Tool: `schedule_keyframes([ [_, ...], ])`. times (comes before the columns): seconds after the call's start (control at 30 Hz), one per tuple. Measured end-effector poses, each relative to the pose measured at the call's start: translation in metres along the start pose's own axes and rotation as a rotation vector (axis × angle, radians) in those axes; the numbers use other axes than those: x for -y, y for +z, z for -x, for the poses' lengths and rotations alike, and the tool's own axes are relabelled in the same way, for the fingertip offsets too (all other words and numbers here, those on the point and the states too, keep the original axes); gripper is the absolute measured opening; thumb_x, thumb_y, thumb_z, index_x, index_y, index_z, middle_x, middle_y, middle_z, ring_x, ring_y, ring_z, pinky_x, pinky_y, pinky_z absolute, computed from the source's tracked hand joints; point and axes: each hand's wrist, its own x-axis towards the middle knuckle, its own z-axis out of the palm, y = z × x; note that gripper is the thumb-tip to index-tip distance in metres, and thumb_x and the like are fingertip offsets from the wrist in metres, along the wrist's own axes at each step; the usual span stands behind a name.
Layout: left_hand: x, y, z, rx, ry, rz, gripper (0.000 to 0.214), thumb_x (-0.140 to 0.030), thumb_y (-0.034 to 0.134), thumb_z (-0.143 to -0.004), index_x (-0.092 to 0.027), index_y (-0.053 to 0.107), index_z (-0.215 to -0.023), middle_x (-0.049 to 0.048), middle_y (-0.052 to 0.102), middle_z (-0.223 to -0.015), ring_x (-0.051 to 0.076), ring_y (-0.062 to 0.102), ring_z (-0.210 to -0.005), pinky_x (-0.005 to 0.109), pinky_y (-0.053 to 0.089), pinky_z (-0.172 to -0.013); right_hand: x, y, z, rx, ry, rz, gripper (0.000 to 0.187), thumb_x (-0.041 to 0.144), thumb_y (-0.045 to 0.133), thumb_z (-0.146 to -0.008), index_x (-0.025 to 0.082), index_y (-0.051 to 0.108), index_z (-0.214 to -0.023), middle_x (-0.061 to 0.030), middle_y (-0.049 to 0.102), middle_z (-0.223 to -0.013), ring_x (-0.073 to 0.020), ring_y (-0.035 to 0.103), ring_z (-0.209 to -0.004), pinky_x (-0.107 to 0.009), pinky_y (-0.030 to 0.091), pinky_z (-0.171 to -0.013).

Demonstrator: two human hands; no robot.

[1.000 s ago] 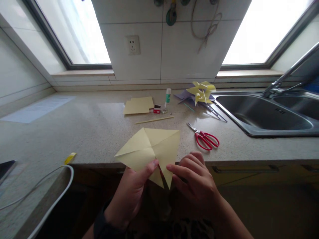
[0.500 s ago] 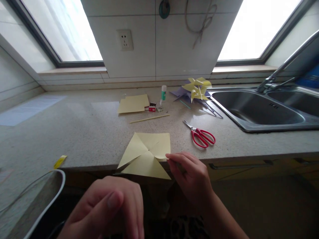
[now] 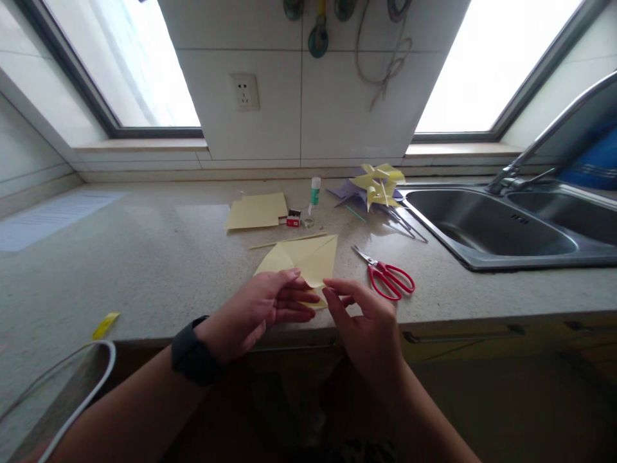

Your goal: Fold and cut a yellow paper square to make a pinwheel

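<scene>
A pale yellow paper square (image 3: pixel 315 254), slit from its corners toward the middle, lies near the counter's front edge. My right hand (image 3: pixel 369 321) pinches a corner of it between thumb and fingertips, and that flap curves upward. Over the paper's left front part is my left hand (image 3: pixel 270 305), palm turned up, its fingers stretched out and thumb apart near the paper's centre. A dark band circles the left wrist. Part of the paper is hidden behind the left hand. Red-handled scissors (image 3: pixel 385 275) lie just right of the paper, and a thin wooden stick (image 3: pixel 264 245) lies behind it.
Farther back are yellow paper sheets (image 3: pixel 255 212), a small red box (image 3: pixel 294 218), a glue stick (image 3: pixel 315 191), a clear tape ring (image 3: pixel 308 222) and paper pinwheels (image 3: pixel 378 183). A sink (image 3: pixel 467 262) is on the right. A white cable (image 3: pixel 108 360) curves at front left.
My left hand has moved from the near foreground up to the paper and opened its fingers. The paper has shifted farther onto the counter, with my right hand still pinching its corner.
</scene>
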Motion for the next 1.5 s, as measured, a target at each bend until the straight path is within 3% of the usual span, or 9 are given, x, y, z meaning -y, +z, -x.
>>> schedule_keyframes([
  [0.1,-0.005,0.000,-0.015,0.011,0.088,0.008,0.018,-0.028,0.065,-0.093,-0.015,0.069,-0.083,0.0062,0.073,-0.086,0.016,0.069,-0.081,0.031,0.058,-0.084,-0.004,0.002,-0.007,0.050,-0.001,-0.039,0.009,0.019,0.068,-0.091,0.020,0.073,-0.099,-0.0037,0.076,-0.097,-0.0136,0.068,-0.071,-0.026,0.057,-0.064],
  [0.37,-0.012,-0.011,-0.042,-0.008,0.157,-0.075,0.019,-0.029,0.081,-0.079,-0.013,0.075,-0.086,0.0043,0.072,-0.085,0.011,0.064,-0.072,0.020,0.053,-0.069,-0.015,-0.004,-0.033,0.261,-0.006,0.006,0.026,0.017,0.073,-0.086,0.022,0.071,-0.111,-0.0051,0.073,-0.102,-0.0170,0.071,-0.082,-0.028,0.059,-0.064],
  [0.63,-0.002,-0.029,-0.035,-0.025,0.151,-0.093,0.022,-0.033,0.079,-0.083,-0.013,0.078,-0.092,0.0071,0.076,-0.092,0.014,0.069,-0.081,0.025,0.057,-0.079,-0.014,0.007,-0.033,0.328,0.008,-0.026,0.021,0.016,0.072,-0.087,0.023,0.073,-0.107,-0.0044,0.072,-0.101,-0.0162,0.069,-0.079,-0.029,0.058,-0.065],
  [0.8,0.002,-0.034,-0.030,-0.032,0.169,-0.043,0.018,-0.032,0.081,-0.082,-0.015,0.078,-0.089,0.0049,0.076,-0.089,0.013,0.070,-0.078,0.024,0.058,-0.076,-0.013,0.007,-0.033,0.400,-0.028,-0.060,0.033,0.014,0.074,-0.086,0.024,0.069,-0.117,-0.0061,0.069,-0.113,-0.0139,0.067,-0.080,-0.027,0.060,-0.067],
  [1.03,0.001,-0.036,-0.029,-0.012,0.141,-0.069,0.019,-0.034,0.081,-0.082,-0.016,0.077,-0.090,0.0031,0.077,-0.086,0.010,0.069,-0.071,0.019,0.058,-0.069,-0.013,0.006,-0.031,0.339,-0.056,-0.078,0.023,0.018,0.076,-0.086,0.023,0.072,-0.108,-0.0050,0.069,-0.104,-0.0145,0.067,-0.080,-0.027,0.058,-0.065],
  [1.2,0.002,-0.035,-0.029,-0.016,0.154,-0.062,0.020,-0.033,0.083,-0.080,-0.016,0.076,-0.087,0.0027,0.077,-0.088,0.011,0.070,-0.072,0.022,0.060,-0.071,-0.011,0.007,-0.031,0.332,-0.075,-0.054,0.017,0.022,0.075,-0.088,0.023,0.073,-0.105,-0.0052,0.071,-0.102,-0.0157,0.068,-0.081,-0.030,0.060,-0.070],
  [1.5,0.005,-0.036,-0.029,0.005,0.193,-0.111,0.019,-0.032,0.082,-0.080,-0.016,0.076,-0.088,0.0026,0.076,-0.081,0.014,0.072,-0.071,0.024,0.059,-0.070,-0.008,0.007,-0.033,0.301,-0.038,-0.128,0.008,0.018,0.069,-0.091,0.022,0.074,-0.096,-0.0036,0.071,-0.095,-0.0136,0.067,-0.075,-0.025,0.056,-0.059],
])
